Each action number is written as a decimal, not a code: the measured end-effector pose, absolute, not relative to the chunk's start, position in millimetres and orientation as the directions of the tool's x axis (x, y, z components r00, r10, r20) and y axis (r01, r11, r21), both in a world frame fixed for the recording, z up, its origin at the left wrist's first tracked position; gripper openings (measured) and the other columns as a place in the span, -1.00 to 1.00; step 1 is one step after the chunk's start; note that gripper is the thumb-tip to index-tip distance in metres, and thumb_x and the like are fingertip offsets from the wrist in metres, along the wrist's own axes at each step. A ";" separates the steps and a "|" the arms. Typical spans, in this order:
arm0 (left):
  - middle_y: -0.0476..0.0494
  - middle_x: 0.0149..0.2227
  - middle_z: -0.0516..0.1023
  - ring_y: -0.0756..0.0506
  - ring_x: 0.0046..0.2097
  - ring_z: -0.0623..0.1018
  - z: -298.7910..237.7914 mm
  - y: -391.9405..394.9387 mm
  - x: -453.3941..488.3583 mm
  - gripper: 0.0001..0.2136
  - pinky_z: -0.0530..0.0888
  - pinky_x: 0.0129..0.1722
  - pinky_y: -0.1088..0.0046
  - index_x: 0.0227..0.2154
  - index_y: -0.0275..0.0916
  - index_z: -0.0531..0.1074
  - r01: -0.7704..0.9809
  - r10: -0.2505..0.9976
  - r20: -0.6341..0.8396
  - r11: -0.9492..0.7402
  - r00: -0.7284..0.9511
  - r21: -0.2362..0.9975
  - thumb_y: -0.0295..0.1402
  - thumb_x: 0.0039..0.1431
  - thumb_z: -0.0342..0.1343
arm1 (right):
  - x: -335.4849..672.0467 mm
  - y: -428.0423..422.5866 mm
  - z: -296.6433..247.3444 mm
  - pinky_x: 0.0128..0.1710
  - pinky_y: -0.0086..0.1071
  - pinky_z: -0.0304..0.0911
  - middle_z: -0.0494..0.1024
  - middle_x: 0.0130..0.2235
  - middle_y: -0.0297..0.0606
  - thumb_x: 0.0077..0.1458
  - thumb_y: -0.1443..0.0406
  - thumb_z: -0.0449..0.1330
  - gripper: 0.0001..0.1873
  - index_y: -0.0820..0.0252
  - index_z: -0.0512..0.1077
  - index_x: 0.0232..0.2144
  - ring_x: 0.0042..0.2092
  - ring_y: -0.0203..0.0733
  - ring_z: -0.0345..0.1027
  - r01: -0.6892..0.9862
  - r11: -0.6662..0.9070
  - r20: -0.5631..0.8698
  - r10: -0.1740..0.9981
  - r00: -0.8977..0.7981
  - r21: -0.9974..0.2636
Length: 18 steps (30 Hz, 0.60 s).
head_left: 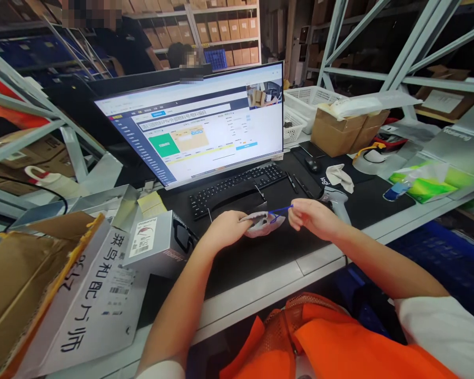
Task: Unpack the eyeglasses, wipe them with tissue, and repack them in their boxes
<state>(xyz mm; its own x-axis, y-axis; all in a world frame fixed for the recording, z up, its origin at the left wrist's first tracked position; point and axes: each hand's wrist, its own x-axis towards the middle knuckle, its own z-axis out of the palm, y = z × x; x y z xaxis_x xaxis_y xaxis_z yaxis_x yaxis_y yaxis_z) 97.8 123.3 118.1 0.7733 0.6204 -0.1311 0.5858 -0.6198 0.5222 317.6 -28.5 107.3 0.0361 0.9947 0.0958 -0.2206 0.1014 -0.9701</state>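
Observation:
My left hand (pixel 229 229) is closed on the edge of a small light-grey cloth pouch (pixel 260 227) held above the black desk mat. A blue drawstring (pixel 281 208) runs from the pouch's mouth to my right hand (pixel 312 217), whose fingers pinch its end. Just behind the pouch lies a pair of black-framed glasses (pixel 237 198), in front of the keyboard. Left of my left hand stands a grey box (pixel 158 245) with a white label and a picture of glasses on its side.
A monitor (pixel 205 126) and keyboard (pixel 237 184) stand ahead. At left is an opened carton (pixel 55 295). To the right are a mouse (pixel 313 164), a barcode scanner (pixel 335 200), a white cloth (pixel 339 178), a green packet (pixel 422 181) and a brown box (pixel 335 131). Another person (pixel 122 47) stands behind the monitor.

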 end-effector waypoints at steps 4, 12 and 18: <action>0.03 -0.65 0.23 0.02 -0.56 0.20 129.8 130.5 83.3 -0.50 0.07 -0.53 0.45 -0.68 -0.23 0.28 0.404 0.622 -0.051 -0.442 0.781 0.801 0.05 0.19 0.07 | 350.1 -24.6 101.7 -0.51 -0.36 0.06 0.05 -0.61 -0.48 0.19 -0.01 0.20 -0.46 0.09 0.05 -0.60 -0.56 -0.32 -0.02 -0.152 0.235 0.162 0.909 0.383 -0.960; 0.08 -0.61 0.03 0.03 -0.53 0.08 128.6 99.4 106.3 -0.54 0.12 -0.50 0.45 -0.63 -0.18 0.08 -0.123 0.774 0.176 -0.127 0.608 0.984 -0.03 0.21 0.06 | 397.2 -23.6 81.8 -0.29 -0.25 0.27 0.32 -0.56 -0.34 0.23 -0.02 0.07 -0.52 0.11 0.22 -0.61 -0.44 -0.20 0.26 0.503 -0.026 0.283 0.802 0.526 -0.864; -0.06 -0.50 0.32 -0.05 -0.40 0.32 136.9 66.8 122.6 -0.49 0.33 -0.33 0.39 -0.57 -0.21 0.26 0.068 0.612 0.205 -0.392 0.764 0.917 0.11 0.29 -0.13 | 329.2 -32.0 93.7 0.28 0.03 0.07 0.16 0.36 0.05 0.07 0.01 0.32 -0.20 0.15 0.21 0.27 0.35 0.15 0.07 0.747 0.340 0.463 0.885 -0.048 -0.572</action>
<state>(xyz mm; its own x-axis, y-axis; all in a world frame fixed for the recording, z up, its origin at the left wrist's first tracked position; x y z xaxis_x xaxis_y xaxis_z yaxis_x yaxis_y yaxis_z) 122.6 66.8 136.9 0.7643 0.6115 0.2046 0.0684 -0.3924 0.9172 329.2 -32.0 93.7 -0.0480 0.8851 0.4629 0.7469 0.3395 -0.5717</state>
